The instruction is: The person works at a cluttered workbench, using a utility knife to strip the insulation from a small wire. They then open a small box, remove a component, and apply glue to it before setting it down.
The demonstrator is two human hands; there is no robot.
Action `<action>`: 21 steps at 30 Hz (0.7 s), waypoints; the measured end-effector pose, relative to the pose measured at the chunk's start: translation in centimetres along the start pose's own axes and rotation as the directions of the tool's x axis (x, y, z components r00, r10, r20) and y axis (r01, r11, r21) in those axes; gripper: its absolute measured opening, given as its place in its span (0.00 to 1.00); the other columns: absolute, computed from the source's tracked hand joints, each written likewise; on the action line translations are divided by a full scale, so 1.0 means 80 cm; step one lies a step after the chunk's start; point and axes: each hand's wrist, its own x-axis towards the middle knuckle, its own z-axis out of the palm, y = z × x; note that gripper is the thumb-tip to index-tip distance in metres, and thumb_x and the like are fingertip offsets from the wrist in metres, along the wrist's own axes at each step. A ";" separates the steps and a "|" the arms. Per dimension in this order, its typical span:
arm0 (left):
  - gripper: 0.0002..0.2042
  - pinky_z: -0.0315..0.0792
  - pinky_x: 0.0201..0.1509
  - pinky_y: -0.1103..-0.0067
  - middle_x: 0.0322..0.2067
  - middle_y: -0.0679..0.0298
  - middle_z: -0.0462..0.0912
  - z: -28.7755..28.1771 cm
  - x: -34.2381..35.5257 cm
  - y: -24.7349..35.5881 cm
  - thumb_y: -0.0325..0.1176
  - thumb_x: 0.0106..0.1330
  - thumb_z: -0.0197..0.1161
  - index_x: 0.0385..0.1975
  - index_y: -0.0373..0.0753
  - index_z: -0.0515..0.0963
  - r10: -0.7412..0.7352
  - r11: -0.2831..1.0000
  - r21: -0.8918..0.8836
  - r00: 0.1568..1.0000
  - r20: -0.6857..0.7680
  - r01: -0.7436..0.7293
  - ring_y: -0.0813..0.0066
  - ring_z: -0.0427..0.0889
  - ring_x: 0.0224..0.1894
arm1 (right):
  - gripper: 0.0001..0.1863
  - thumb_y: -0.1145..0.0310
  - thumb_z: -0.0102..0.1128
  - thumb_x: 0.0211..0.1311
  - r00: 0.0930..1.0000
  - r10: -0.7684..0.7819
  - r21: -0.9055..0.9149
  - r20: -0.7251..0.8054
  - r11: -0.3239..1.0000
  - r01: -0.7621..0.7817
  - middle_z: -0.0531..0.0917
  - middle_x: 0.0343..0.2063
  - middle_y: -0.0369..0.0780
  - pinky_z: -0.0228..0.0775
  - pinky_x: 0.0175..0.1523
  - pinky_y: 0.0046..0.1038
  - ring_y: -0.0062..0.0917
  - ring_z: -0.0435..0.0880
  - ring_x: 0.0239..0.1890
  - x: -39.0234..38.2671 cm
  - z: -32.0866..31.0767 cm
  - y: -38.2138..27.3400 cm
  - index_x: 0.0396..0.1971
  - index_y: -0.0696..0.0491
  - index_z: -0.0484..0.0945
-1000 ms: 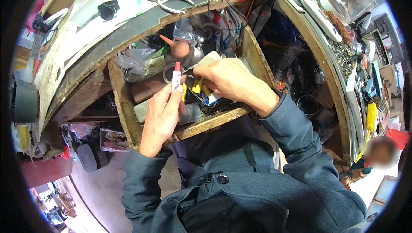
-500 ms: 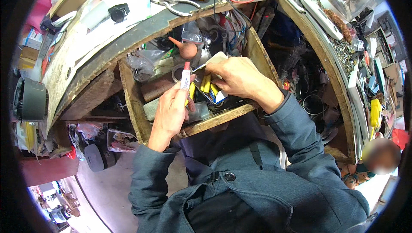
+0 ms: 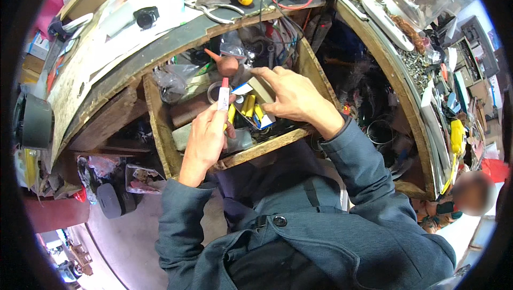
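Note:
A white tube with a red cap (image 3: pixel 224 97) points upward from my left hand (image 3: pixel 203 139), whose fingers are closed around it. Just to its right, a small opened box with white and blue sides (image 3: pixel 265 122) sits in the wooden drawer (image 3: pixel 160 132), with several yellow tubes (image 3: pixel 249 106) inside. My right hand (image 3: pixel 297 96) hovers over the box's right side, fingers spread, beside its tan flap (image 3: pixel 262 90). Whether the fingertips touch that flap I cannot tell. Behind the tube lies a reddish-brown rubber bulb with a nozzle (image 3: pixel 227 66).
The drawer also holds plastic bags (image 3: pixel 173 82), a brown cylinder (image 3: pixel 188 112) and cables. Pliers (image 3: pixel 216 12) lie on the curved bench edge beyond it. Cluttered shelving with a yellow tool (image 3: pixel 457 136) stands at the right. A speaker-like black object (image 3: pixel 37 124) is at far left.
My right hand has drawn back a little from the box and its fingers have spread, uncovering the yellow tubes. The left hand keeps its hold on the tube. The whole view has shifted slightly.

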 end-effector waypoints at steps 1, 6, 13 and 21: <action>0.25 0.67 0.24 0.82 0.22 0.62 0.80 -0.001 0.000 -0.001 0.42 0.77 0.43 0.66 0.40 0.75 -0.012 1.000 -0.016 1.000 0.001 0.012 0.81 0.72 0.17 | 0.33 0.60 0.68 0.50 1.000 0.015 0.011 0.022 1.000 -0.015 0.82 0.43 0.51 0.78 0.51 0.46 0.49 0.84 0.45 0.001 -0.001 -0.002 0.60 0.47 0.74; 0.24 0.67 0.23 0.82 0.22 0.63 0.80 0.001 -0.003 0.001 0.40 0.76 0.43 0.66 0.39 0.75 0.020 1.000 -0.023 1.000 -0.004 -0.020 0.81 0.71 0.17 | 0.29 0.59 0.67 0.49 0.997 -0.038 0.047 -0.068 0.998 0.042 0.81 0.43 0.53 0.78 0.51 0.45 0.50 0.84 0.45 0.007 0.006 0.008 0.53 0.56 0.78; 0.23 0.66 0.24 0.82 0.22 0.65 0.79 -0.001 -0.004 0.002 0.40 0.77 0.45 0.65 0.37 0.76 0.030 0.998 -0.054 0.999 -0.011 -0.031 0.83 0.71 0.17 | 0.28 0.66 0.67 0.48 0.997 0.011 0.174 -0.071 0.985 0.001 0.81 0.42 0.55 0.76 0.54 0.44 0.51 0.83 0.46 0.007 0.000 0.001 0.52 0.57 0.75; 0.25 0.69 0.24 0.82 0.24 0.62 0.82 -0.012 -0.011 0.006 0.41 0.74 0.40 0.61 0.33 0.77 -0.007 0.941 -0.334 0.993 0.121 0.047 0.79 0.74 0.18 | 0.23 0.74 0.61 0.55 0.969 0.079 0.453 -0.234 0.891 0.037 0.85 0.40 0.52 0.78 0.51 0.39 0.47 0.86 0.46 0.011 -0.005 -0.011 0.53 0.55 0.75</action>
